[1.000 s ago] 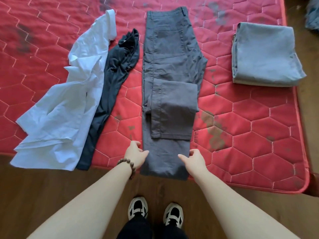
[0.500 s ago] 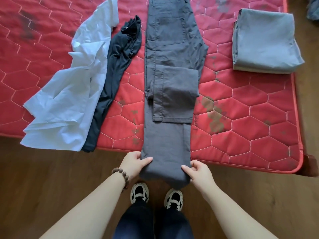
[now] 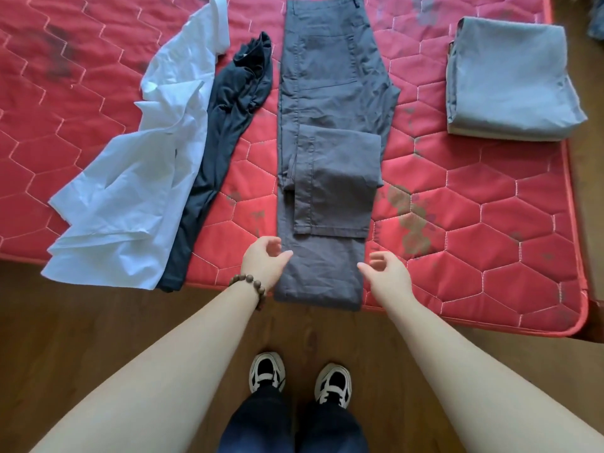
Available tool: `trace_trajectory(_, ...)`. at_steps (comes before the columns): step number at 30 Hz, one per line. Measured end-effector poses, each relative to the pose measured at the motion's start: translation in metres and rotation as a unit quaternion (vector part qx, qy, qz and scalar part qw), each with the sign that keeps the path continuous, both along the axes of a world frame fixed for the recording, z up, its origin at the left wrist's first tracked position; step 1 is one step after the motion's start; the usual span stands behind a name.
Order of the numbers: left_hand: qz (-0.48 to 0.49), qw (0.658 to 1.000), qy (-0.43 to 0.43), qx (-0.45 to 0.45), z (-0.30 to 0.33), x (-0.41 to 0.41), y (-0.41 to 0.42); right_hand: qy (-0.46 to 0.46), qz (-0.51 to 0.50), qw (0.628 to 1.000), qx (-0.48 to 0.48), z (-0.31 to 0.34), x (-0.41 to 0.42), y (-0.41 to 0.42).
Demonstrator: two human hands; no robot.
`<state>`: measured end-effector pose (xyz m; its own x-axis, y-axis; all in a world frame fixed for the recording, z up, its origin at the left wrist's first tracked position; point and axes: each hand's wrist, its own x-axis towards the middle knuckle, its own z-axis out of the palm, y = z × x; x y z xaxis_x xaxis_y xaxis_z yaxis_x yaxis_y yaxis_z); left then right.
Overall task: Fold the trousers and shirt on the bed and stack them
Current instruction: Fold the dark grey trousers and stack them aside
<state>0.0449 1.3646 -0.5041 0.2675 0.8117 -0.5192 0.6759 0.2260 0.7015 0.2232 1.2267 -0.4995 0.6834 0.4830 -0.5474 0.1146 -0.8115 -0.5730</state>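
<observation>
One view only, worn on the head, looking forward and steeply down from standing height at the bed's (image 3: 490,243) near edge. Wide-angle, so lines bow toward the frame borders. Close enough to take in both forearms reaching away from the lens, with the left hand (image 3: 263,263) and right hand (image 3: 387,273) just below centre. Straight down at the bottom edge: shoes (image 3: 266,371) on the floor (image 3: 98,322). Trousers (image 3: 330,125) running up the middle to the top edge. Far side of the bed cut off. No second view to overlap.
</observation>
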Motion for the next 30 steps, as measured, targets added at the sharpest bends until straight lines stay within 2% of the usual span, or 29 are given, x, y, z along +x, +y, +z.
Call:
trace_trajectory(3,0.017,0.999,-0.034,-0.01,-0.011,0.036,0.025,-0.025,-0.028,0.998,0.052,-0.008,0.025,0.044)
trace_trajectory(6,0.025,0.999,-0.048,0.009,-0.027,0.06,0.038,0.011,-0.032,0.995,0.096,-0.022,0.04,0.076)
trace_trajectory(8,0.022,0.998,-0.048,0.031,-0.034,0.069,0.043,0.017,-0.037,0.995,0.093,-0.033,0.046,0.088)
trace_trajectory(13,-0.012,0.998,-0.026,0.064,-0.04,0.066,0.042,-0.034,-0.08,0.994,0.064,-0.043,0.045,0.078)
trace_trajectory(18,-0.043,0.999,-0.014,0.016,-0.035,0.032,0.021,0.051,-0.06,0.994,0.075,-0.034,0.022,0.034)
trace_trajectory(22,-0.063,0.998,-0.019,-0.023,-0.031,0.002,-0.006,0.196,-0.099,0.972,0.085,-0.031,-0.007,0.0)
trace_trajectory(26,-0.083,0.994,-0.032,-0.067,-0.023,-0.032,-0.04,0.164,-0.115,0.976,0.083,-0.029,-0.027,-0.024)
trace_trajectory(30,-0.096,0.99,-0.012,-0.105,-0.024,-0.07,-0.068,0.2,-0.165,0.961,0.091,-0.021,-0.038,-0.031)
